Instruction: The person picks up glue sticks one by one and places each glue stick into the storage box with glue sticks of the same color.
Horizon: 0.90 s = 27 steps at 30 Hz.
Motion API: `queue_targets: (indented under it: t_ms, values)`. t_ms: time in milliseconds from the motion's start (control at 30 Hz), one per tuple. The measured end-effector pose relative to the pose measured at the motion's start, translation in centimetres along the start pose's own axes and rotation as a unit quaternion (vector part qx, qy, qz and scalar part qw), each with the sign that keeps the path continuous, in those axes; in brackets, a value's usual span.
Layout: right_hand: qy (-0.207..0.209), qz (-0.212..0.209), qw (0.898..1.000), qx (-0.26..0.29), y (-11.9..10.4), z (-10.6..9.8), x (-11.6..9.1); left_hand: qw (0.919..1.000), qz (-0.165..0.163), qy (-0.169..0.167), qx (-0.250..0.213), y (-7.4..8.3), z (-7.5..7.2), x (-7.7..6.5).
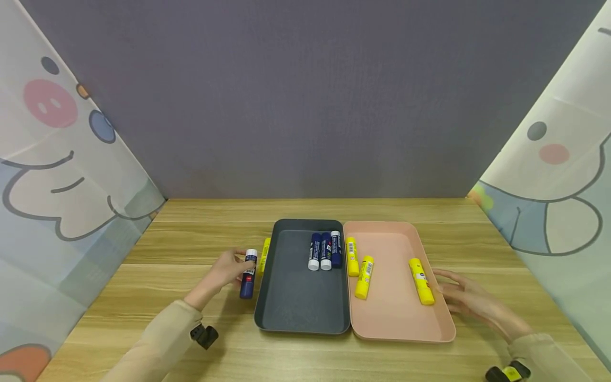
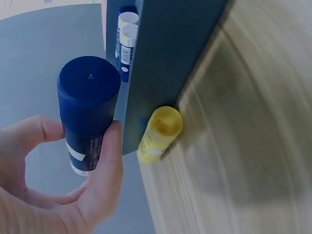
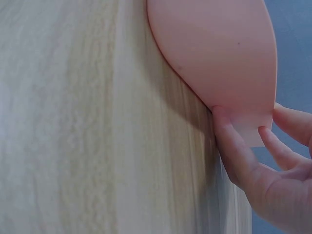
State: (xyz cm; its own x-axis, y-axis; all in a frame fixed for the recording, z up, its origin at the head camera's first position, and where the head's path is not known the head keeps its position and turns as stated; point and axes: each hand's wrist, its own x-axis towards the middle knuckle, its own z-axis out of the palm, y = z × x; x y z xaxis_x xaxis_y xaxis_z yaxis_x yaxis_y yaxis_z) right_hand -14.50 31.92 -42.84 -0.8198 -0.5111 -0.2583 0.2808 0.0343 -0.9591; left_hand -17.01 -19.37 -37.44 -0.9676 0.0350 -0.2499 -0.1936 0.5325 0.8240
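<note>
A dark blue glue stick (image 1: 247, 289) with a white cap is pinched between the thumb and fingers of my left hand (image 1: 221, 273), left of the dark grey tray (image 1: 300, 313). Its blue base faces the camera in the left wrist view. Between that hand and the tray's outer wall lies a yellow glue stick (image 2: 157, 134) on the table. My right hand (image 1: 470, 300) rests its fingertips against the outer right wall of the pink tray (image 3: 219, 53), holding no glue stick. Several blue glue sticks (image 1: 325, 249) lie in the grey tray's upper right.
In the pink tray are three yellow glue sticks: one at the left wall (image 1: 352, 257), one beside it (image 1: 364, 278) and one near the right wall (image 1: 421, 281). Both trays stand side by side on the wooden table (image 1: 305, 358). A grey panel (image 1: 315, 106) rises behind.
</note>
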Motion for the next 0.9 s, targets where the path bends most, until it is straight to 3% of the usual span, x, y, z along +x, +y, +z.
queue_targets:
  t_ms: [433,733,900]
  values:
    - [-0.006,-0.005,1.0,0.002,-0.1,0.1,0.0,0.9999,0.003,-0.006,-0.01,1.8,0.9,1.1]
    - [-0.015,-0.007,1.0,0.007,0.0,0.0,0.0,0.9995,0.014,-0.007,-0.028,2.8,2.4,2.2]
    - [0.002,0.003,1.0,-0.007,0.0,0.0,0.0,0.9995,0.01,-0.007,-0.031,3.4,3.2,3.0]
